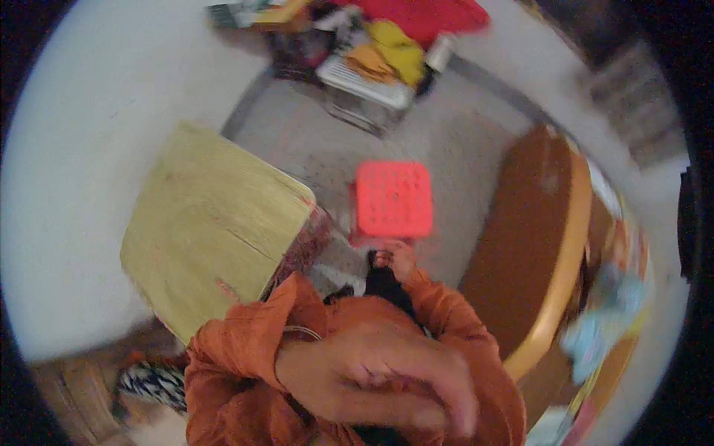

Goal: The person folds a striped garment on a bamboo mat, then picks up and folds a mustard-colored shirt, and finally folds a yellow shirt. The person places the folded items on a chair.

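Note:
My left hand (372, 379) is raised close to the camera, blurred by motion, its wrist coming out of an orange sleeve with a thin bangle. Its fingers are stretched out and bent, with a gap inside the curve and nothing visible in it. Lower down, my right hand (401, 262) hangs in front of dark trousers (388, 286), near the front edge of a red plastic stool (394, 199). Its fingers are small and smeared, so whether they hold anything cannot be made out.
A yellowish-topped table (216, 215) stands at left. On the right is a brown piece of furniture with a curved light wooden edge (558, 290). Ahead, a small white-topped table (364, 80) bears yellow and orange cloths (394, 50). Red fabric (424, 18) lies behind it.

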Demonstrator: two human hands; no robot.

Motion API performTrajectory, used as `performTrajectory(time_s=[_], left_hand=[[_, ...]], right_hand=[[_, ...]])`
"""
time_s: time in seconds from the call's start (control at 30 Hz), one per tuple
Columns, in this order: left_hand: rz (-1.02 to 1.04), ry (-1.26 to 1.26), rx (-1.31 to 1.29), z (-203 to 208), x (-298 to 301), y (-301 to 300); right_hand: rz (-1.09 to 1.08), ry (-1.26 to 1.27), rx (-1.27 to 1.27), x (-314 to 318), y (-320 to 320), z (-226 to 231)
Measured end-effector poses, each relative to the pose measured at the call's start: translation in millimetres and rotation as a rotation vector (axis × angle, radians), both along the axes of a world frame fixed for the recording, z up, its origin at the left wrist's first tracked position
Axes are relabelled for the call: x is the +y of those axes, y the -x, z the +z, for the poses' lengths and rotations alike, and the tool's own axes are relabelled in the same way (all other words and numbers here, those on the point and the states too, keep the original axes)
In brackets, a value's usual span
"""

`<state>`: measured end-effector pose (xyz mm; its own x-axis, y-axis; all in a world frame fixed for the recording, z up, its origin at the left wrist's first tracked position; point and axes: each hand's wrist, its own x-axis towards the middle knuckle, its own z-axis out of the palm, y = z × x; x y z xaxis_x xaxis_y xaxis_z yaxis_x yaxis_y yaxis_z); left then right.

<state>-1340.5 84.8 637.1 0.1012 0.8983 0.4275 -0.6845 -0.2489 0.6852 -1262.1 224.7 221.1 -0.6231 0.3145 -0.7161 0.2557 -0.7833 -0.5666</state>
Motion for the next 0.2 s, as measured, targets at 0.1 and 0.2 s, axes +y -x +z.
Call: performTrajectory(time_s=[0.1, 0.2], left_hand=[[-0.154, -0.156, -0.384, -2.5, 7.9, -77.0], [-0.462, -0.074, -0.569, 4.4, -10.6, -130.7]], right_hand=[[-0.189, 0.051, -0.005, -34.2, -84.8, 29.1], [-0.412, 0.064, -0.131, -81.8, -161.6, 20.2]])
